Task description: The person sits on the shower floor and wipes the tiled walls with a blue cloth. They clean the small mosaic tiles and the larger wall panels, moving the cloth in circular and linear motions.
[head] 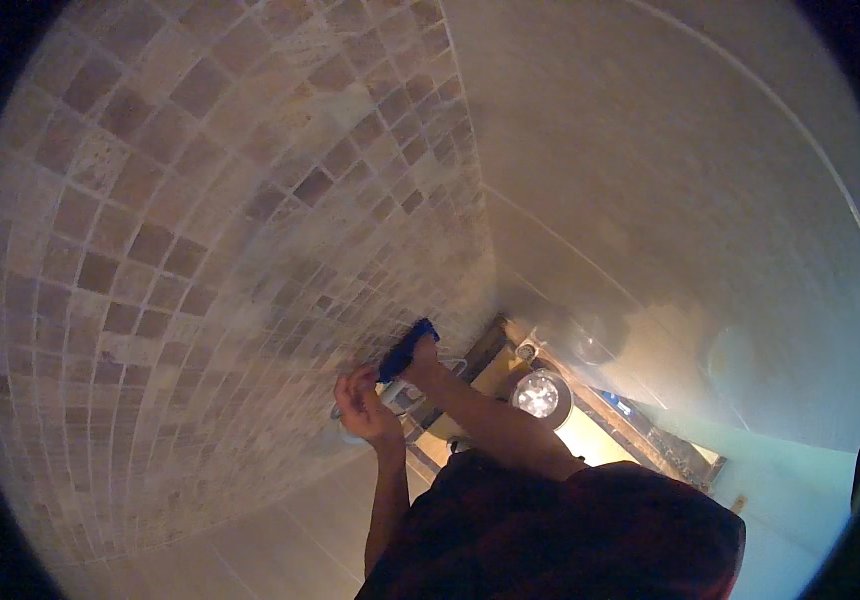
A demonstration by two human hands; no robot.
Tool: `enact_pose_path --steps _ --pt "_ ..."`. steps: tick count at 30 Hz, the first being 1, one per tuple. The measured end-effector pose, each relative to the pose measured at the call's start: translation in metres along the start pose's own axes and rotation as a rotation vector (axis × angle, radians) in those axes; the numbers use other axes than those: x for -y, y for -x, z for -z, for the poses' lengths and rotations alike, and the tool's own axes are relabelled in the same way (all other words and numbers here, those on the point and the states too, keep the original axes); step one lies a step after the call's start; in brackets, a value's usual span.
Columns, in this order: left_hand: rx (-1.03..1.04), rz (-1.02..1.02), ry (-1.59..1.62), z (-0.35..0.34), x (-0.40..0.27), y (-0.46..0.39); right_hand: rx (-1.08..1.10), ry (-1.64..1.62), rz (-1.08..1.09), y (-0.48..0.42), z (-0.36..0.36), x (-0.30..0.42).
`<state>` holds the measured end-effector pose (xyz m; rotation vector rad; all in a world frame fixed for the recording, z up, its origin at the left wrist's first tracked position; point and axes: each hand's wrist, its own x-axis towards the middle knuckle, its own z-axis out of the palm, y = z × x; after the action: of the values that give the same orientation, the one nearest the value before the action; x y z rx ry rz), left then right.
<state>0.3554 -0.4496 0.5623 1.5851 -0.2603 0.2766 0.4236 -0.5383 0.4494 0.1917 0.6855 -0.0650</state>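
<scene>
A blue pad or cloth (406, 351) is in my right hand (424, 361), held against the small square mosaic tiles (175, 255) of the wall, low near the corner. My left hand (366, 409) is just beside the lower end of the blue thing, its fingers bent and close to the tiles. Whether those fingers touch the blue thing or only the wall, I cannot tell. Whitish haze covers parts of the tiles and their joints.
A plain large-panel wall (625, 187) meets the mosaic at the corner. Below are a round container (539, 395) with a bright, shiny inside, a brown ledge or board (587, 401), a small round drain-like fitting (526, 351) and a blue-and-white item (616, 403). A pale rail-like piece lies behind my hands.
</scene>
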Motion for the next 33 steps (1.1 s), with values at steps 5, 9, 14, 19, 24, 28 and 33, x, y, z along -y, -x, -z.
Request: enact_pose_path --steps 5,9,14,19,24,28,33 --pt "0.071 0.034 -0.149 0.016 0.007 0.006 0.307 0.028 0.014 -0.034 0.025 0.023" --pt "0.063 0.021 -0.087 0.023 0.007 0.018 0.072 0.007 0.394 -0.047 0.011 0.058" --pt "0.012 0.04 -0.092 0.053 0.019 0.036 -0.242 0.603 0.952 0.015 -0.064 0.103" --pt "0.11 0.088 -0.176 0.062 0.011 0.036 -0.297 1.056 1.5 0.026 -0.069 0.097" --pt "0.114 0.12 -0.196 0.05 0.035 0.038 -0.277 1.108 1.324 -0.005 -0.017 0.059" --pt "0.118 0.172 -0.348 0.053 0.021 0.051 -0.223 0.915 0.796 0.086 -0.042 -0.028" --pt "0.048 0.24 -0.346 0.035 0.009 0.033 -0.115 1.251 0.622 0.083 -0.023 -0.036"
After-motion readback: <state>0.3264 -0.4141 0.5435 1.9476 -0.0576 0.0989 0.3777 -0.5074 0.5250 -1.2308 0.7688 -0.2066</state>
